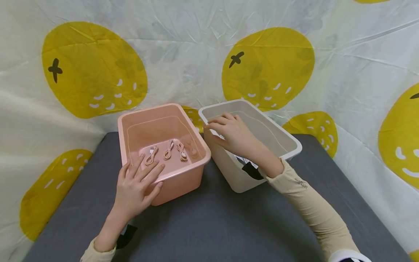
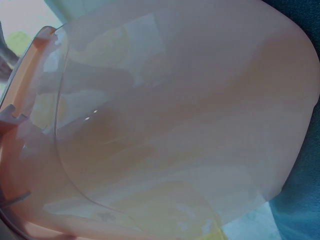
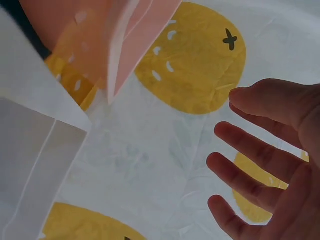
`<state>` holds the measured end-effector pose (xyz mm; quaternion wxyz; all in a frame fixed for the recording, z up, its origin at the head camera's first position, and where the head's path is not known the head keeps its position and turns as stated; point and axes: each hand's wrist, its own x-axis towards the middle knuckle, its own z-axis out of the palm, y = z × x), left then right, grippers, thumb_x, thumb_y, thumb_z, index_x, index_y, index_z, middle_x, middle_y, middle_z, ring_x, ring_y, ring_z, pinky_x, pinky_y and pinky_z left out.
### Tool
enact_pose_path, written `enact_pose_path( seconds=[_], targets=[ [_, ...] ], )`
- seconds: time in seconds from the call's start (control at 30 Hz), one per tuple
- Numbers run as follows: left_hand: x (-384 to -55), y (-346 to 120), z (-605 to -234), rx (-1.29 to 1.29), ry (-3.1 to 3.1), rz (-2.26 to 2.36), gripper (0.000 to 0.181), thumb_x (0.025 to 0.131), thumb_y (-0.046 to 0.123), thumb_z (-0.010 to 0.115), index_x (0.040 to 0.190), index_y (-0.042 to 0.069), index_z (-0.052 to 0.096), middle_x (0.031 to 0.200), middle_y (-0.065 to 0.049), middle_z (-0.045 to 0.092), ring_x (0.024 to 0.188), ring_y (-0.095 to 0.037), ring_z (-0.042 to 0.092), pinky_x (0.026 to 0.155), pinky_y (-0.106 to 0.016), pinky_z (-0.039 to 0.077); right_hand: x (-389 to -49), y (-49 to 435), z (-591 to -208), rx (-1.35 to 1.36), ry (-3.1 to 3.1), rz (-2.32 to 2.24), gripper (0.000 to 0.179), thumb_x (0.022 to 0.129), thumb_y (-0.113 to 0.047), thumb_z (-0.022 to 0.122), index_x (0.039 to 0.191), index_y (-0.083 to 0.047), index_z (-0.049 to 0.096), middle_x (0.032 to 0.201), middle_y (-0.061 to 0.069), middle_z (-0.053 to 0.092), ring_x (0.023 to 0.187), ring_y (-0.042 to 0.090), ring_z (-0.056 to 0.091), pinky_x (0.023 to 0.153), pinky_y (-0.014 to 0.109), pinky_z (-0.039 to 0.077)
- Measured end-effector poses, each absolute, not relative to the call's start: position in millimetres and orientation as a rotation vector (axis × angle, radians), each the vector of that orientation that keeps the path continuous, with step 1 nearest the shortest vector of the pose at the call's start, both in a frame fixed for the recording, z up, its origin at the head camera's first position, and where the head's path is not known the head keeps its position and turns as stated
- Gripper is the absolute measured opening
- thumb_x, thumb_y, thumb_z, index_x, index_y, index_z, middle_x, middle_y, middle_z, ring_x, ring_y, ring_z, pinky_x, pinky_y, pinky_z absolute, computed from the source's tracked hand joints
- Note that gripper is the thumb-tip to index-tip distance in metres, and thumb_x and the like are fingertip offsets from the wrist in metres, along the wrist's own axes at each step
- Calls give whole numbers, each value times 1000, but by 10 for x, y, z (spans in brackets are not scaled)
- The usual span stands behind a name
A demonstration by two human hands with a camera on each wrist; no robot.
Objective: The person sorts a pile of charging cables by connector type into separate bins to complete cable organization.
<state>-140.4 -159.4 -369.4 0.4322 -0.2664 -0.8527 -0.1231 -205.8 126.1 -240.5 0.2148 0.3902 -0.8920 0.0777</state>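
My left hand point(image 1: 135, 189) rests at the near left rim of a pink plastic bin point(image 1: 175, 187), its fingers spread over the edge. Three bundled cables point(image 1: 167, 151) lie side by side on that bin's floor. Above the left part of a pale grey bin point(image 1: 278, 138) hovers my right hand point(image 1: 234, 136). Its fingers are loosely bent, and the right wrist view shows the same hand point(image 3: 275, 160) holding nothing. Most of the grey bin's floor is hidden by this hand and forearm. In the left wrist view the pink bin's wall point(image 2: 175, 125) fills the picture.
Both bins stand close together on a dark grey table point(image 1: 209, 233). Behind and around it hangs a white cloth point(image 1: 183, 69) printed with yellow fruit shapes. The right forearm point(image 1: 307, 200) crosses the grey bin's near rim.
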Motion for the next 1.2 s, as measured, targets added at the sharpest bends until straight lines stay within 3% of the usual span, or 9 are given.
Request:
enact_pose_path(
  seconds=[0.6, 0.93, 1.1, 1.2],
  targets=[
    [-1363, -1613, -3637, -695, -2211, -341, 52, 91, 52, 29, 118, 19, 59, 118, -6, 61, 124, -29, 42, 93, -58, 27, -1561, 1794, -2971, 945, -2420, 378, 29, 76, -16, 66, 104, -9, 64, 100, 4, 66, 88, 20, 55, 71, 36, 44],
    [-1251, -1495, -3585, -870, -2031, -453, 42, 91, 39, 40, 113, 11, 63, 114, -9, 63, 127, -25, 41, 110, -37, 19, -1355, 1921, -3247, 990, -2291, 410, 39, 69, -9, 69, 107, -6, 63, 105, 8, 64, 92, 21, 55, 77, 37, 44],
    [-1162, -1403, -3619, -937, -2029, -458, 43, 91, 39, 40, 117, 11, 60, 114, -10, 62, 127, -27, 40, 111, -37, 16, -1248, 1960, -3311, 985, -2281, 458, 29, 85, -19, 56, 110, -6, 62, 111, 8, 62, 100, 21, 52, 87, 33, 37],
    [-1119, -1330, -3640, -983, -2017, -461, 44, 91, 38, 40, 119, 10, 58, 117, -10, 60, 126, -28, 40, 111, -38, 17, -1193, 1976, -3350, 1006, -2235, 485, 33, 92, -27, 43, 109, -7, 62, 111, 8, 61, 101, 22, 51, 89, 28, 34]
  ],
)
